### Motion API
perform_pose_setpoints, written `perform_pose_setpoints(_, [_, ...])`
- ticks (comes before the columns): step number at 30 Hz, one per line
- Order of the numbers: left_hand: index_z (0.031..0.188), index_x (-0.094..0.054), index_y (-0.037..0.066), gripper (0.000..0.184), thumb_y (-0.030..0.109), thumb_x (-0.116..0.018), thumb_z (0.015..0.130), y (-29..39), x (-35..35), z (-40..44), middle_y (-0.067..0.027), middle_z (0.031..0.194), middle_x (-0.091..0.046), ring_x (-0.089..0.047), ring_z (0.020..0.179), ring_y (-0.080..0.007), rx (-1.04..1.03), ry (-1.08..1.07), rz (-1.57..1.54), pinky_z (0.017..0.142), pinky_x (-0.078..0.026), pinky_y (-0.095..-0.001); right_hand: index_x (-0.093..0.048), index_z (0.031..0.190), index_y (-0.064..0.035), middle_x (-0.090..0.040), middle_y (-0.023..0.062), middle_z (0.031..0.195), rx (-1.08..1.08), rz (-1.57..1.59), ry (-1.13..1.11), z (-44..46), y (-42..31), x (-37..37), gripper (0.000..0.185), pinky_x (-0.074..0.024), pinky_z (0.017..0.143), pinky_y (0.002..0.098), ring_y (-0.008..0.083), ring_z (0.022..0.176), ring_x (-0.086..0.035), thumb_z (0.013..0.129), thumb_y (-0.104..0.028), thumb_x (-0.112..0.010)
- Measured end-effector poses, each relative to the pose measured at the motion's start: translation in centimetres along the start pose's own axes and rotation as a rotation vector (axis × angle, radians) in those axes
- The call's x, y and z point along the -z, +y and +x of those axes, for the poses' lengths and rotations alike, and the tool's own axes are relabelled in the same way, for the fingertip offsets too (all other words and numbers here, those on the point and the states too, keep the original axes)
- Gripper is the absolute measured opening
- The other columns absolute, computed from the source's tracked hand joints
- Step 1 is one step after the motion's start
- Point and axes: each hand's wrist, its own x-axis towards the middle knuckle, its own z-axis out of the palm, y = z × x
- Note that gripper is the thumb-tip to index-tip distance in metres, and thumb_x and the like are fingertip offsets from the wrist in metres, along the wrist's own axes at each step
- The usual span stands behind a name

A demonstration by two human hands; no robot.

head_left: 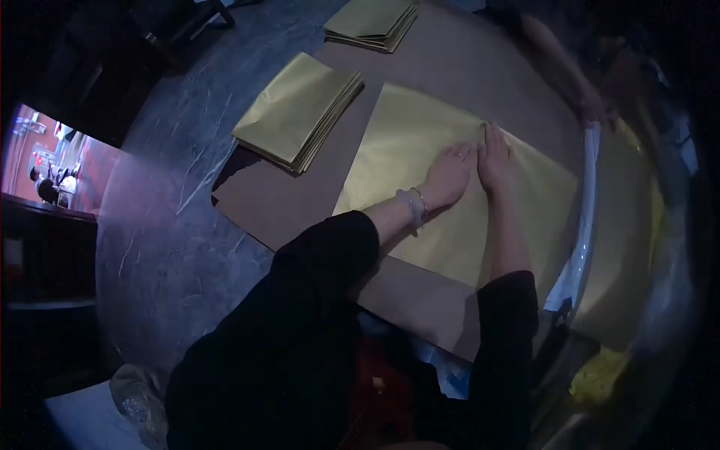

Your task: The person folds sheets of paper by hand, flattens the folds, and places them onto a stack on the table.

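A large gold sheet [397, 150] lies in front of me on a brown board. My left hand [450, 176], with bracelets at the wrist, presses on the sheet near its middle. Close beside it, my right hand [494, 159] rests on the sheet, its fingers pointing to the sheet's far edge. The fingertips of my left hand are next to my right hand. Both hands look flat, with nothing visible held in them. To the left of the sheet sits a thick stack of folded gold sheets [296, 109].
Another gold stack [367, 21] lies at the far edge of the brown board [420, 296]. A long whitish strip [583, 232] runs along the right. Another person's arm [559, 64] reaches in at the upper right. Yellow material [598, 376] lies lower right.
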Motion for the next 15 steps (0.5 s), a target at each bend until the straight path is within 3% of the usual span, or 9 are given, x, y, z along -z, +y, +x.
perform_pose_setpoints(2, [0.132,-0.041,-0.003,0.048,0.014,-0.043,0.087,-1.4,-1.1,2.9,-0.0180,0.136,-0.043,-0.039,0.128,-0.0332,-0.098,0.160,0.228,0.107,-0.030,-0.0420,-0.020,0.148,-0.0146,-0.015,-0.0011,0.155,0.000,0.014,0.016,-0.1,0.1,-0.1,0.053,-0.0120,0.116,0.0429,0.0173,0.142,-0.015,0.100,-0.038,-0.017])
perform_pose_setpoints(5, [0.127,-0.047,0.002,0.043,0.021,-0.040,0.089,-1.8,-2.4,5.8,-0.0139,0.132,-0.048,-0.042,0.124,-0.0299,-0.108,0.341,0.111,0.103,-0.032,-0.0410,-0.020,0.147,-0.0159,-0.016,-0.0010,0.154,-0.004,0.005,-0.019,0.1,0.2,0.2,0.052,-0.0118,0.116,0.0428,0.0172,0.142,-0.016,0.100,-0.037,-0.016])
perform_pose_setpoints(6, [0.128,-0.048,0.002,0.042,0.021,-0.038,0.092,-1.1,-1.0,6.0,-0.0129,0.134,-0.047,-0.040,0.128,-0.0292,-0.061,0.188,0.175,0.105,-0.031,-0.0414,-0.020,0.147,-0.0172,-0.017,-0.0013,0.154,-0.013,0.013,-0.033,0.2,0.3,0.3,0.051,-0.0117,0.115,0.0426,0.0167,0.142,-0.016,0.100,-0.035,-0.016])
perform_pose_setpoints(15, [0.133,-0.045,0.004,0.049,0.029,-0.040,0.091,-2.9,-1.9,7.4,-0.0123,0.141,-0.041,-0.035,0.133,-0.0270,0.008,0.225,0.171,0.109,-0.025,-0.0432,-0.031,0.144,-0.0132,-0.026,0.0018,0.151,0.021,0.089,0.137,0.1,0.8,-1.2,0.051,-0.0145,0.115,0.0424,0.0191,0.139,-0.024,0.099,-0.036,-0.025])
